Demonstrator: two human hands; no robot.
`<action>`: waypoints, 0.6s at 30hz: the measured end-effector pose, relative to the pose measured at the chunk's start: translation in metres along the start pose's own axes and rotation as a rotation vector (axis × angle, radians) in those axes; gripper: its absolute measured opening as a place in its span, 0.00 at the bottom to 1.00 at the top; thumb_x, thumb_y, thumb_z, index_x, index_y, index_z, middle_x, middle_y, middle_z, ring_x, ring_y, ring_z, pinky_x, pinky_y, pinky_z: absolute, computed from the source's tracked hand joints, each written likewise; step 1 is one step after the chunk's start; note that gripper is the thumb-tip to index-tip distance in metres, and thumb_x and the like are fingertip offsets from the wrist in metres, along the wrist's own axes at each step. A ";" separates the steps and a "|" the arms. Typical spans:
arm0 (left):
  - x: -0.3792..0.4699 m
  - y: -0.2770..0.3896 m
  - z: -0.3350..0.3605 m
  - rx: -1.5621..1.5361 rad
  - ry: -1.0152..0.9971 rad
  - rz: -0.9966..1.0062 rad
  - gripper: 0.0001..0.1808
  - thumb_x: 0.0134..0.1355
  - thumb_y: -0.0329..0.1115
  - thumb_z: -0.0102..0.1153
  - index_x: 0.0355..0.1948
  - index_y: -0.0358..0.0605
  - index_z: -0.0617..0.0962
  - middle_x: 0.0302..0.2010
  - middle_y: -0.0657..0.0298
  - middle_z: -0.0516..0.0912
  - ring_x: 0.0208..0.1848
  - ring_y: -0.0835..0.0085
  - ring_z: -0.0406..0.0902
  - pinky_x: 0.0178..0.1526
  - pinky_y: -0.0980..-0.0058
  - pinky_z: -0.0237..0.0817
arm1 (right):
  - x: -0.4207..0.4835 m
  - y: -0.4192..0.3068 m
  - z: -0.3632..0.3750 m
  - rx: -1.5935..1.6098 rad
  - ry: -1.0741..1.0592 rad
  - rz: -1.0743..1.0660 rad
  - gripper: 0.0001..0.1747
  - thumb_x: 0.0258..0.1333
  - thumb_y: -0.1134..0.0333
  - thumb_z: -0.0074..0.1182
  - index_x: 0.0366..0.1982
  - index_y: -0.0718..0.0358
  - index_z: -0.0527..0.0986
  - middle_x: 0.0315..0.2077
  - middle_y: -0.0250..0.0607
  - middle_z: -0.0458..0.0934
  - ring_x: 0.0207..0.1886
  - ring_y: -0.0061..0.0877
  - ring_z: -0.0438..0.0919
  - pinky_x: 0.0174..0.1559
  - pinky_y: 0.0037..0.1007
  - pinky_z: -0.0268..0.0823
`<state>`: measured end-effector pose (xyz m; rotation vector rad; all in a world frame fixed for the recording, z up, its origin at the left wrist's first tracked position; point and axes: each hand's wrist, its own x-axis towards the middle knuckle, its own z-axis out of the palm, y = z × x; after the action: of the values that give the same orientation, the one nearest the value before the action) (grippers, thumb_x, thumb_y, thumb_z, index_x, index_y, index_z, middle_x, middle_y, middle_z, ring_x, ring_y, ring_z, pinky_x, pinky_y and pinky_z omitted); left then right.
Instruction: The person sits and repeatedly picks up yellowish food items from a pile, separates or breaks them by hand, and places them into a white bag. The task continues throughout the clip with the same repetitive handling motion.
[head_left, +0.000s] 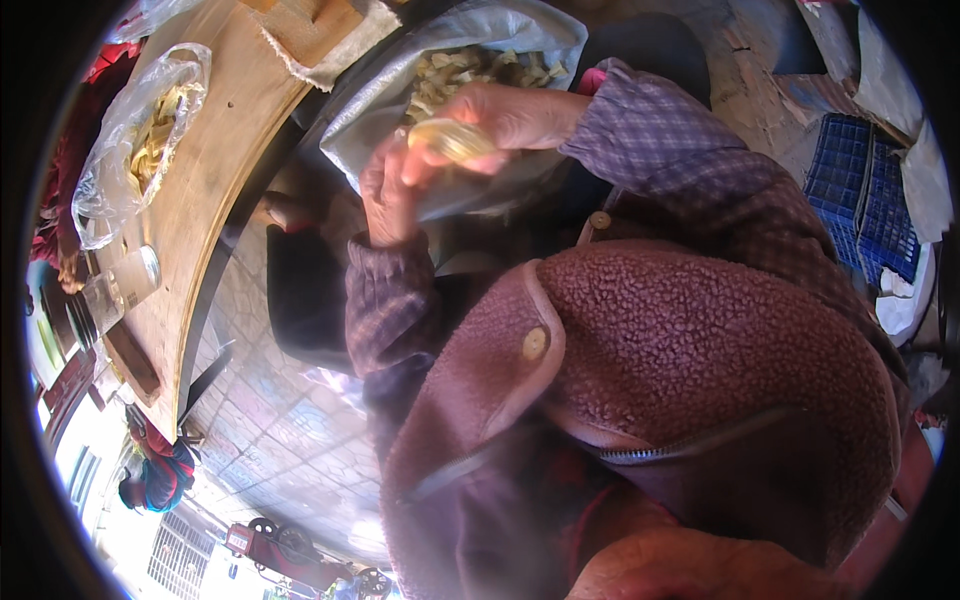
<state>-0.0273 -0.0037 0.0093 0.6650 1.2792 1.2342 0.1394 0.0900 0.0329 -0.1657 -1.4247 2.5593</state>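
A bundle of pale yellow strips, blurred, is between my two hands; its exact kind cannot be told. My right hand curls around the bundle from the right. On its left side, the fingers of my left hand pinch its end. Under and beyond the hands lies an open white plastic sack that holds many short, pale yellow-brown pieces. The sack spreads over my lap area, and my hands partly cover it.
At left stands a wooden table with a clear plastic bag of yellow strips and a clear jar. Blue plastic crates lie at right. Another person is far at lower left, near a red wheeled machine.
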 end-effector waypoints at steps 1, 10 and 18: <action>0.002 -0.004 0.001 -0.071 -0.083 -0.080 0.14 0.63 0.40 0.48 0.43 0.41 0.74 0.21 0.70 0.70 0.20 0.84 0.61 0.28 0.83 0.56 | 0.001 0.003 -0.009 0.003 -0.004 -0.055 0.26 0.49 0.54 0.59 0.46 0.64 0.75 0.33 0.34 0.80 0.20 0.08 0.63 0.20 0.13 0.55; 0.004 -0.030 0.006 -0.474 -0.553 -0.299 0.30 0.51 0.48 0.65 0.50 0.47 0.68 0.22 0.74 0.67 0.20 0.87 0.59 0.28 0.82 0.55 | 0.000 0.017 -0.017 -0.881 0.217 -0.092 0.17 0.49 0.56 0.59 0.33 0.63 0.76 0.24 0.42 0.77 0.27 0.25 0.77 0.30 0.26 0.66; 0.010 -0.044 0.012 -0.310 -0.522 -0.283 0.15 0.56 0.40 0.59 0.38 0.43 0.72 0.20 0.73 0.69 0.20 0.84 0.63 0.25 0.83 0.56 | -0.006 0.022 -0.016 -1.058 0.214 -0.027 0.11 0.48 0.60 0.57 0.29 0.60 0.74 0.24 0.39 0.76 0.28 0.33 0.77 0.30 0.30 0.64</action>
<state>-0.0041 -0.0040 -0.0311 0.5127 0.7000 0.9168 0.1453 0.0909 0.0059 -0.5335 -2.4580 1.4421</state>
